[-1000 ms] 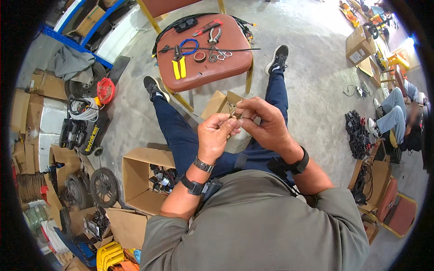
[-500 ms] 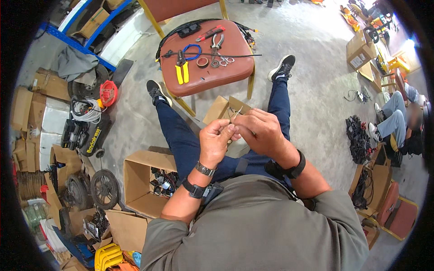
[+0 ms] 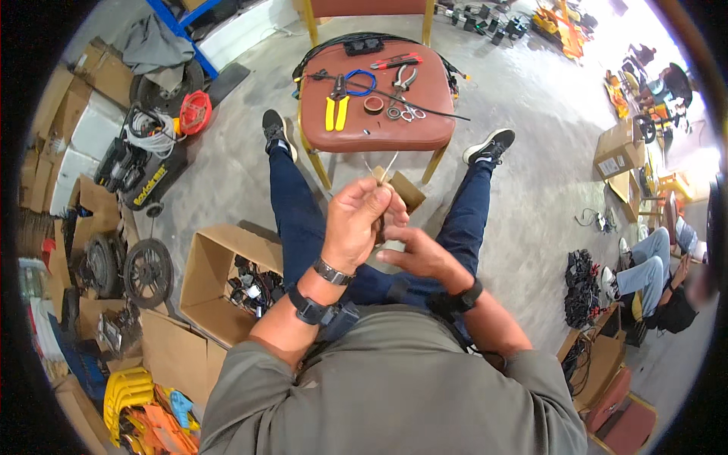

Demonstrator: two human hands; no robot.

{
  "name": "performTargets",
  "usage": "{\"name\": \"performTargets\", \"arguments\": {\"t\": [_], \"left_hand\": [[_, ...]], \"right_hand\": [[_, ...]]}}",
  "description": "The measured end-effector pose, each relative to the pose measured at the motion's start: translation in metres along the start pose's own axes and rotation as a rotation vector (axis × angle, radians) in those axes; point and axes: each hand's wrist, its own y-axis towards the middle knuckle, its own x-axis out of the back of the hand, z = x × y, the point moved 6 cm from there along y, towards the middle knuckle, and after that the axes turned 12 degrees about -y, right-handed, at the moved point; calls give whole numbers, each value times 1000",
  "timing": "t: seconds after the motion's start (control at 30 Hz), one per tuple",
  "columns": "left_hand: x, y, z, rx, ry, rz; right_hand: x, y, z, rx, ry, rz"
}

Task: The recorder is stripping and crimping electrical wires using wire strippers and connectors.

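Red-brown padding covers the seat of the chair in front of the person, the largest thing near the hands. Beside the left leg, a cardboard box lies open with dark wiring inside. A smaller cardboard box sits on the floor just beyond the fingers. The left hand is raised, thumb and forefinger pinched together on some thin wires. The right hand is lower and to the right, its thumb and fingers parted; whether it touches a strand, I cannot tell. Yellow-handled strippers and grey pliers lie on the seat, well apart from both hands. Smallest are the thin wires: two pale ends spread upward from the left fingertips, toward the chair's front edge, clear of the right hand.
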Motion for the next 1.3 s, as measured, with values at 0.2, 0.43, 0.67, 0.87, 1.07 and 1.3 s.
{"name": "performTargets", "arguments": {"t": [0.2,0.43,0.67,0.87,1.07,1.3], "left_hand": [[38,-5,-111,-526,151,-132],[151,-21,-124,-658,108,-576],[220,-32,-114,-596,662,-760],[175,11,-111,-387,440,-563],[233,24,-59,-225,731,-521],[209,29,-47,-211,1140,-501]], "right_hand": [[0,8,-29,-85,-27,-77],[13,-12,-51,-208,-84,67],[11,-3,-30,-49,-284,198],[97,29,-34,-263,-156,66],[179,110,-41,-204,-270,-113],[248,190,-82,-189,-554,-246]]}}
